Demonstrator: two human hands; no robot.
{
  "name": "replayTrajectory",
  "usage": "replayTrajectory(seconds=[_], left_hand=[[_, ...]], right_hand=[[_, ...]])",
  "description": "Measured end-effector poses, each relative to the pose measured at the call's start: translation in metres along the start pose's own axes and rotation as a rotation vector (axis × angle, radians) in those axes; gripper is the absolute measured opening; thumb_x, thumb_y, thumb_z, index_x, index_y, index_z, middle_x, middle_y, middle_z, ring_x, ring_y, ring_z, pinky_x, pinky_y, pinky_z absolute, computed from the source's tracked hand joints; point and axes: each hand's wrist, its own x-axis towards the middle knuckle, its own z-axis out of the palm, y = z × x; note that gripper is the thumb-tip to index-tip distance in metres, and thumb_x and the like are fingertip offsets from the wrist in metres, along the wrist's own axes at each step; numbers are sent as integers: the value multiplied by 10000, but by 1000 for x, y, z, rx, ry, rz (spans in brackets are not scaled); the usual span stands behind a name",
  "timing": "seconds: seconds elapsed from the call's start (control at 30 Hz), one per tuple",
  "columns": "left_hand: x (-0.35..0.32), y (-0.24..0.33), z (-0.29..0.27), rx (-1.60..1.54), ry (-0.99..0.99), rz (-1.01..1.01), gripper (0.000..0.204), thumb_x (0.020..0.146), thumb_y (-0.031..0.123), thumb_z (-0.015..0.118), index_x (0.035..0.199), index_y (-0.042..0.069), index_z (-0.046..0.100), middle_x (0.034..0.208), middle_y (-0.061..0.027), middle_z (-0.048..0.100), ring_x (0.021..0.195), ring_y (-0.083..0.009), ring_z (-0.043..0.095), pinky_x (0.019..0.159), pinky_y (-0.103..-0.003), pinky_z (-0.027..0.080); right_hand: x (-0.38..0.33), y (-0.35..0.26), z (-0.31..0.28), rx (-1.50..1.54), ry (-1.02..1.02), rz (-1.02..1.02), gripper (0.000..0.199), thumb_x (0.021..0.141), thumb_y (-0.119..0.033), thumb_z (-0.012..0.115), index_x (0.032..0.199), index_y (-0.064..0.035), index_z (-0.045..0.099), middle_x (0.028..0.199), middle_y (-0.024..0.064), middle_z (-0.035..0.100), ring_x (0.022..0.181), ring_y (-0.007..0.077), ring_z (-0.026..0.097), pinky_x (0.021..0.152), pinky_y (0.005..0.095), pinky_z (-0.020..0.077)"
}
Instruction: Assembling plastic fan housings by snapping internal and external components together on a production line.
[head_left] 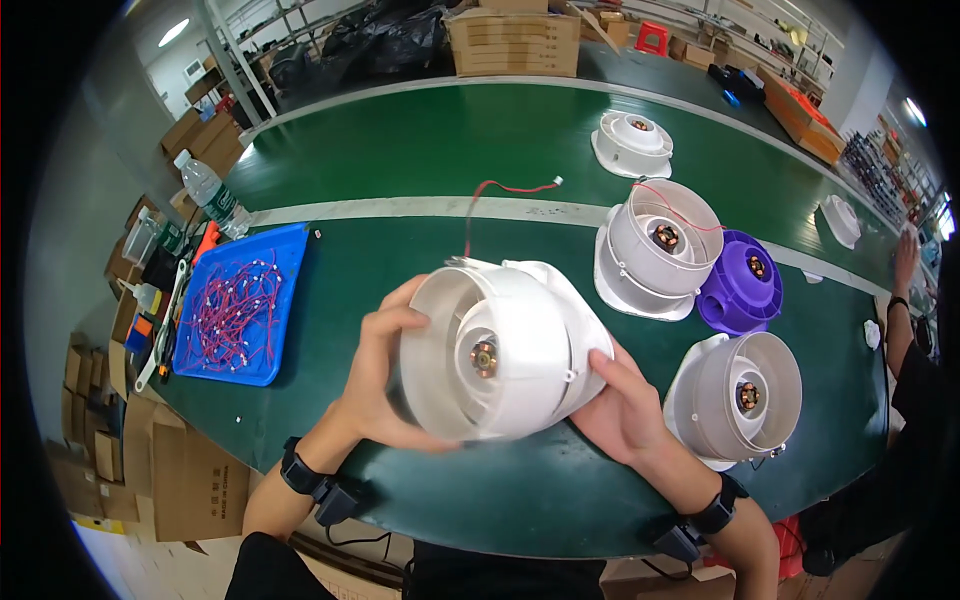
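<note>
Both hands (385,385) cupping white fan housing (500,350)

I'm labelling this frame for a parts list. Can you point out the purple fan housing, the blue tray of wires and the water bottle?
purple fan housing (742,283): head view, on its purple outer wall.
blue tray (290,245): head view, on its bare upper right corner.
water bottle (205,187): head view, on its clear body.

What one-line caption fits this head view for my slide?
Both hands, left hand and right hand, hold a white fan housing over the green conveyor belt, beside a blue tray of red wires.
</note>
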Motion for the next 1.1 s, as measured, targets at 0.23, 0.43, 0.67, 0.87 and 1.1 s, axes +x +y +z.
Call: replayTrajectory(seconds=[0.23,0.43,0.67,0.87,1.1], left_hand=[[-4,-2,0,-4,49,-23,1302,517,241,965,1519,148,139,1545,-285,253,1431,-404,324,1142,-513,311],[-23,-8,8,-270,310,-230,1262,654,452,857,1539,37,59,1479,-228,347,1336,-337,472,1095,-458,416],[-2,-1,-13,-506,427,-344,1196,708,515,830,1591,119,127,1537,-207,348,1426,-366,406,1133,-495,401],[2,-22,-55,614,325,-495,1048,662,251,862,1511,16,294,1472,-234,413,1385,-363,418,1163,-431,338],[12,4,-39,883,317,-304,1014,699,249,826,1529,14,294,1513,-226,397,1407,-370,406,1155,-473,342]], right_hand=[[2,1,3,-27,49,-102,647,1048,-317,485,1591,-99,210,1584,94,333,1466,261,329,1190,480,272],[0,2,6,-42,51,-155,686,1025,-323,499,1601,-111,191,1603,92,296,1486,274,290,1199,488,249],[-2,1,2,-6,73,-181,641,1010,-272,440,1594,-141,213,1612,97,309,1483,303,312,1207,530,252],[0,0,-3,106,174,-171,621,1005,-270,417,1578,-100,249,1577,128,367,1452,316,370,1193,525,285],[-2,-2,2,-10,42,-189,694,984,-250,512,1589,-66,226,1586,132,348,1460,291,356,1193,486,278]])
